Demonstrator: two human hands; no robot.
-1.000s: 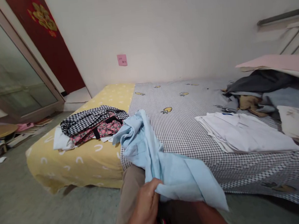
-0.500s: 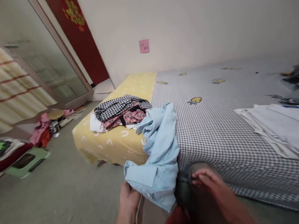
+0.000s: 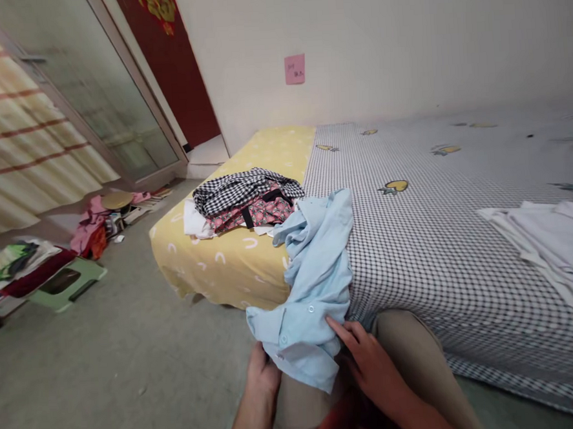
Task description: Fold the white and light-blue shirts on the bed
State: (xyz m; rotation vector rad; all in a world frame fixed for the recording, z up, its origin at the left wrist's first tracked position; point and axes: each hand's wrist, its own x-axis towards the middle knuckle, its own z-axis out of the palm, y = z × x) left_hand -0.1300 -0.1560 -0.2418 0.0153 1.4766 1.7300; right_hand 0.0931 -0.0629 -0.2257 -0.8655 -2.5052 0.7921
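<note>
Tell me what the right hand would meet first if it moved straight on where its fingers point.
The light blue shirt; fingertips of the right hand seem to touch it.

The light blue shirt (image 3: 319,264) is crumpled and unfolded, with small pale buttons showing along one edge. It drapes from the checked bed (image 3: 415,252) down onto the lap (image 3: 411,349), button edge lowest.

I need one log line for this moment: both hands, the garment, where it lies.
left hand: grip closed on light blue button shirt | right hand: open, fingertips on shirt | shirt: hangs over edge of checked bed sheet
</note>
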